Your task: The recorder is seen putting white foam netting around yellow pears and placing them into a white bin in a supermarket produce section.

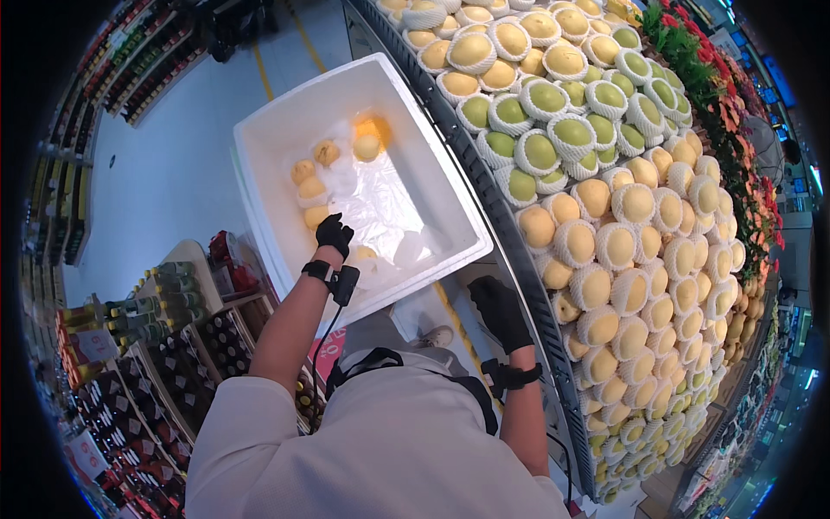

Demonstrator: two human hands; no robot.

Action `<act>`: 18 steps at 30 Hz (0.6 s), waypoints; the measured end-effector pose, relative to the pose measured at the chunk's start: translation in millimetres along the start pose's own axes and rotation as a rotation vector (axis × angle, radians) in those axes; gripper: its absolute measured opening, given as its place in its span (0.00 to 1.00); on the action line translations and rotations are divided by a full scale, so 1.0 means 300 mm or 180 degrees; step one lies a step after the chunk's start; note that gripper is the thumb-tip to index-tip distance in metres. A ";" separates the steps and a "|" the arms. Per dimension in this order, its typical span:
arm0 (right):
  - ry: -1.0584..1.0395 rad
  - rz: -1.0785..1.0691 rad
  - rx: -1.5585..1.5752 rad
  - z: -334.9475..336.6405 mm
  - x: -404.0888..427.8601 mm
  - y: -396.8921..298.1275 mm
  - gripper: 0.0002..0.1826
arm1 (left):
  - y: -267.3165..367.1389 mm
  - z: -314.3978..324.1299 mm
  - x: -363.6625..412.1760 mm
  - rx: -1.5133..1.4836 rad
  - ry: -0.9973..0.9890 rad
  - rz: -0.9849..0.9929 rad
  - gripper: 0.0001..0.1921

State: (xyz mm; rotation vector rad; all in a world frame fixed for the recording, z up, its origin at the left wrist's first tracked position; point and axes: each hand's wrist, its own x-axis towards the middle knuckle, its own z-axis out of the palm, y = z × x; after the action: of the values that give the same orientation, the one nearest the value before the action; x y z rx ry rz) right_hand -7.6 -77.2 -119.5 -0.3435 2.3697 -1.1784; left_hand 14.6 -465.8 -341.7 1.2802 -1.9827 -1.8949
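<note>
My left hand [334, 235], in a black glove, is over the inside of a white foam box [266, 130], fingers curled. Just past it lies a yellow pear [315, 217], partly covered by the hand; whether they touch is unclear. Further pears, such as this pear [326, 152], lie loose along the box's left side and far end. One pear [367, 148] sits by an orange foam net [376, 126]. My right hand [499, 313], also gloved in black, hangs outside the box beside the display's dark edge [483, 170]. Its palm faces away, and no held thing shows.
Yellow pears [632, 201] and green pears [572, 132] in white foam nets fill the sloped display on my right. A clear plastic sheet [382, 201] lines the box floor. Bottles [155, 301] and jars [136, 389] crowd the stand at left. Shelves [149, 58] stand beyond the aisle.
</note>
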 end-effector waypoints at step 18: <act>-0.0304 0.1010 -0.0067 0.151 0.216 -0.115 0.11 | 0.095 0.293 0.632 0.2561 0.0376 0.1397 0.33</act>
State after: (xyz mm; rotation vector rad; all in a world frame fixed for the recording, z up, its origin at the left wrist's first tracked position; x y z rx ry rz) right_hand -39.5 -155.7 -134.7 -0.0260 2.2518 -0.9674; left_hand -172.9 -520.3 -421.4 0.9021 -2.7719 -0.8169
